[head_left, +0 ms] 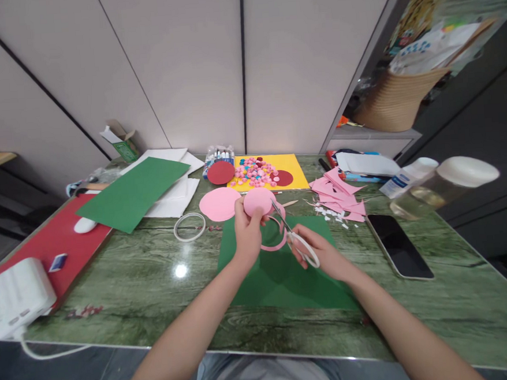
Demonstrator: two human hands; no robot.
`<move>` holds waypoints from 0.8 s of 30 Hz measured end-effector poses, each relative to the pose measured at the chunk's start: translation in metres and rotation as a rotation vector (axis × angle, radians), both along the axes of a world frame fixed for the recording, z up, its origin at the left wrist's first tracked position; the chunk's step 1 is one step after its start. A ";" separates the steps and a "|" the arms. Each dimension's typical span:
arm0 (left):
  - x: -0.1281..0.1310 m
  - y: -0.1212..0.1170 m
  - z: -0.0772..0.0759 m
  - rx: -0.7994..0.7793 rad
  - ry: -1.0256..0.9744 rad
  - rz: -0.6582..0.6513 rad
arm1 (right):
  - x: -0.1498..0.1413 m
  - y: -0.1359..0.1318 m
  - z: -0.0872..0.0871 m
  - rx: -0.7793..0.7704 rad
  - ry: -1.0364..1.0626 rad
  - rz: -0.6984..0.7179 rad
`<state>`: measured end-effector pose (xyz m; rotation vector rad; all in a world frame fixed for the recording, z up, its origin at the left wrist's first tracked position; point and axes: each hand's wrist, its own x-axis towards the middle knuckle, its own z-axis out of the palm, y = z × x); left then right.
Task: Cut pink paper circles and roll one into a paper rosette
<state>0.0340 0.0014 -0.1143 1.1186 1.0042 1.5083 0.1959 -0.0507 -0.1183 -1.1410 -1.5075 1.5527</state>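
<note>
My left hand [248,232] pinches a round piece of pink paper [258,202] between thumb and fingers. Closed around the white handles of the scissors [304,249] is my right hand [314,249]. The blades meet the right edge of the pink paper, where a curved pink strip [278,244] hangs down in a loop. Both hands are above a green sheet [281,286] lying flat on the table. Left of them rest a larger pink paper circle [220,204] and a roll of tape [189,227].
Pink paper scraps [338,193] and white bits lie right, near a phone [400,246] and bottles [446,185]. Behind, small coloured pieces [256,171] cover a yellow sheet [298,175]. Left are a green sheet [136,192], a red sheet [31,246] and a white charger [21,296].
</note>
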 end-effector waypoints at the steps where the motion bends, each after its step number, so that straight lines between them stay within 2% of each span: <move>1: 0.000 0.000 0.000 -0.003 0.001 -0.003 | 0.000 0.000 0.000 -0.001 -0.002 -0.001; 17: 0.003 -0.004 -0.001 -0.032 0.031 -0.071 | -0.002 0.000 0.000 0.000 0.004 -0.033; 24: 0.003 -0.003 -0.001 -0.018 0.021 -0.048 | -0.001 0.000 -0.002 0.002 0.004 -0.020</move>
